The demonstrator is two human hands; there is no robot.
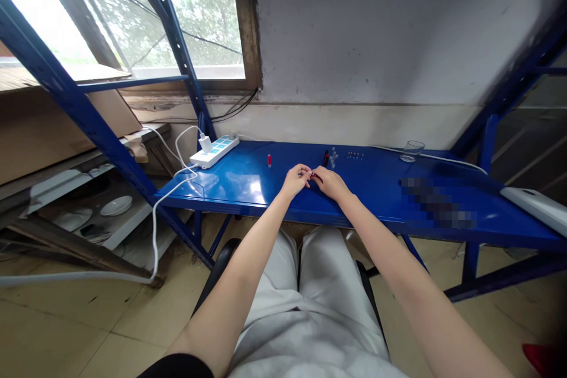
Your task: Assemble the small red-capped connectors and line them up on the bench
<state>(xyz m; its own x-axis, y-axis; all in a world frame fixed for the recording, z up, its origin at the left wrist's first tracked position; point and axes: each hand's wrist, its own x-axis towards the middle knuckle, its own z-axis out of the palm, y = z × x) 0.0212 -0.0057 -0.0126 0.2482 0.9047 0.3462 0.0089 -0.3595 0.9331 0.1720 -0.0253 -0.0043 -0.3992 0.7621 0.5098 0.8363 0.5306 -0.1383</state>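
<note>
My left hand (296, 181) and my right hand (330, 182) meet fingertip to fingertip over the front of the blue table. Both are closed in a pinch. A small dark red piece (316, 176) shows at my right fingertips; its kind is too small to tell. Whatever my left fingers pinch is hidden. Just behind my right hand are a black and red object (326, 157) and a cluster of small clear pieces (333, 157). Several tiny metallic pieces (355, 156) lie in a row farther right. A small red cylinder with a pale end (269, 160) stands left of my hands.
A white power strip (215, 152) with a plugged-in charger sits at the table's left end. A clear glass (411, 152) stands at the back right. A blurred-out dark object (436, 204) lies right of my arm. Blue uprights frame both sides, and a white cable (155, 230) hangs at left.
</note>
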